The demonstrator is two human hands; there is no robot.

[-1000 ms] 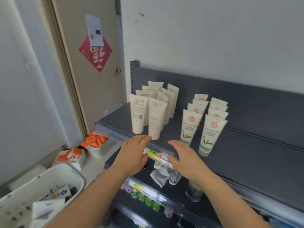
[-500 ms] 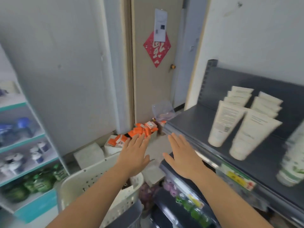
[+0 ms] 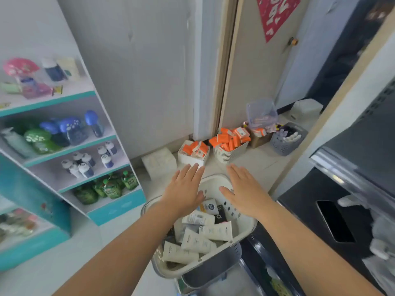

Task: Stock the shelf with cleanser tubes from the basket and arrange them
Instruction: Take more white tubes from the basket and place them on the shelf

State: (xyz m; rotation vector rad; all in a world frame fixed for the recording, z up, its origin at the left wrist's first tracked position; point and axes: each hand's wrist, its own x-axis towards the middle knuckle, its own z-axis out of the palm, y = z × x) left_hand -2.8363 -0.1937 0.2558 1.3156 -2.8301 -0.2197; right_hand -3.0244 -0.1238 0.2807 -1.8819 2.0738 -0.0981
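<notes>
A white plastic basket (image 3: 245,230) sits low in the middle of the view, with several white cleanser tubes (image 3: 197,240) lying flat inside among darker packets. My left hand (image 3: 184,190) hovers flat over the basket's far left side, fingers spread, holding nothing. My right hand (image 3: 245,190) hovers over the far right side, also flat and empty. The dark grey shelf (image 3: 350,150) is at the right edge; its standing tubes are out of view.
A teal and white shelf unit (image 3: 64,150) with bottles and green pouches stands at the left. On the floor by the door are a box (image 3: 193,152) and a basket of orange packets (image 3: 229,146), a grey basket (image 3: 287,138) and a clear tub (image 3: 261,113).
The view has swung left and down from the grey shelf to the basket. Both hands moved off the shelf edge and now hover over the basket, still empty.
</notes>
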